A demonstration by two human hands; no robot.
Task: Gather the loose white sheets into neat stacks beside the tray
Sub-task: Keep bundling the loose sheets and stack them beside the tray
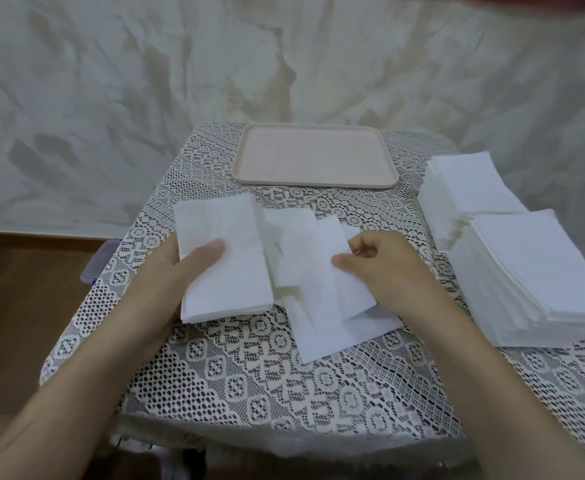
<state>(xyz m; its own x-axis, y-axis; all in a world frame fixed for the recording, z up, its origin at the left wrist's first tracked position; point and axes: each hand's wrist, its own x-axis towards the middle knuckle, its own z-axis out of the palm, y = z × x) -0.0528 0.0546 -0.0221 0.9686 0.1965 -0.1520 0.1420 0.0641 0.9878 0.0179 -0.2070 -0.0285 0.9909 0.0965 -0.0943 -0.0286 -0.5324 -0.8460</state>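
- The counter is a small one, covered by a white lace cloth with a dark layer showing through its holes.
- A pale pink tray lies flat at the counter's far edge, in the middle.
- Right of the tray, at the counter's right side, stand two tall squared piles of white sheets: a far stack and a near stack, the near one overlapping the far one's front corner.
- The loose sheets lie fanned and crooked over each other in the middle of the counter, in front of the tray and apart from it.
- The left grip holds a small stack just left of the loose sheets, thumb pressed on top and fingers hidden beneath; whether it is lifted off the cloth cannot be told.
- The right grip is narrow, fingers curled, pinching the edge of one of the loose sheets.
- Behind the counter hangs a wrinkled, off-white draped sheet with faint tan marks.
- A brown wooden floor shows at the left, with a clear plastic box with a bluish lid half hidden by the cloth's edge.
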